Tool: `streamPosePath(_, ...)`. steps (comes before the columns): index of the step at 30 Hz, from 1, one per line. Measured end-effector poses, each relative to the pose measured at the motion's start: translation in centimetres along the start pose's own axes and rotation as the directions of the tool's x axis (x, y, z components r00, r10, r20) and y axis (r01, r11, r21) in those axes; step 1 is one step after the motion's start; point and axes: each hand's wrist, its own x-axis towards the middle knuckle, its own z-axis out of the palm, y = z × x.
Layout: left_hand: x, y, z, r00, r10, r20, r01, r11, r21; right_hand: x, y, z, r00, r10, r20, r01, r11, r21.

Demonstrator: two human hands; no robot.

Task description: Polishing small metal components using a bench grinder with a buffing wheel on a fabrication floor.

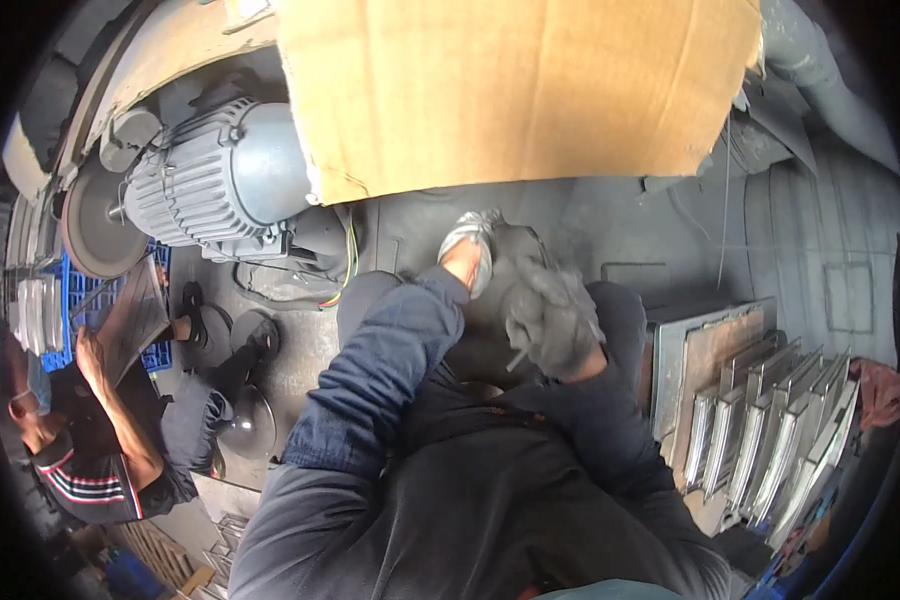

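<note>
Beside gloved right hand [550, 318], upright shiny metal trays [770, 435]

Right hand [552, 318] motion-blurred; left hand [467, 256] mostly hidden behind sleeve.

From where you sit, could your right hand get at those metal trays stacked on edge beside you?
Probably yes. The right hand, gloved, is just left of the metal trays, and nothing stands between them.

Dark navy sleeves [370, 390], grimy grey gloves [550, 320] on both grips.
</note>
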Motion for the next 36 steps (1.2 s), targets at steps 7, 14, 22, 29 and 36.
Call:
streamPosePath(7,-3.0,4.1,1.4,0.988,-0.150,-0.046,0.118,0.903,-0.414,1.3,-0.7,-1.5,0.849,0.398,0.348,-0.508,0.430,0.746)
streamPosePath(14,-7.4,9.2,0.6,0.978,0.023,0.207,0.000,0.994,-0.111,-4.7,1.3,-4.5,0.799,0.469,0.377,-0.546,0.302,0.781)
streamPosePath(22,-17.4,12.4,-1.9,0.280,0.907,0.314,-0.618,-0.080,0.782,-12.8,-1.0,-6.3,0.899,0.407,0.165,-0.438,0.810,0.390)
streamPosePath(29,-23.8,19.2,-2.6,0.789,0.614,-0.029,-0.593,0.773,0.224,-14.5,-3.1,-4.6,0.944,0.329,0.027,-0.300,0.824,0.480)
streamPosePath(36,-25.5,19.2,-3.4,0.758,0.651,-0.021,-0.620,0.731,0.283,-15.6,-3.8,-4.0,0.947,0.295,0.125,-0.314,0.779,0.542)
